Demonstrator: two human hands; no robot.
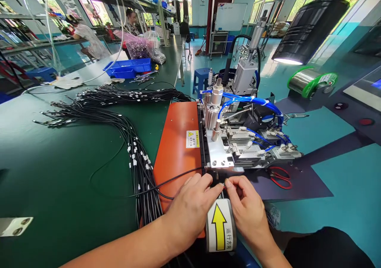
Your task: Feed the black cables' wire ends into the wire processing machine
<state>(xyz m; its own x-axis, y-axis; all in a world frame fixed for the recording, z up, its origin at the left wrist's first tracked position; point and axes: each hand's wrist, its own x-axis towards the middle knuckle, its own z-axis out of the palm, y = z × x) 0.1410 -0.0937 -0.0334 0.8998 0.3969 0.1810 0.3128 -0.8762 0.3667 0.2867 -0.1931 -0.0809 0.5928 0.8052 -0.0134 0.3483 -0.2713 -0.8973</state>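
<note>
My left hand (193, 206) and my right hand (248, 208) meet at the front of a small metal machine (238, 141) with blue air hoses. Both pinch the end of one thin black cable (175, 178) right at the machine's lower edge, fingertips almost touching. The cable runs off left over the orange cover plate (178, 141). A white label with a yellow arrow (219, 226) sits just below my hands. A large bundle of black cables (131, 145) with white tags lies on the green table (59, 172) to my left.
Red-handled scissors (281, 177) lie right of the machine. A spool of solder wire (311, 81) and a lamp (306, 29) stand at the right. Blue trays (127, 67) and bags sit further up the table. Other people work at the far left.
</note>
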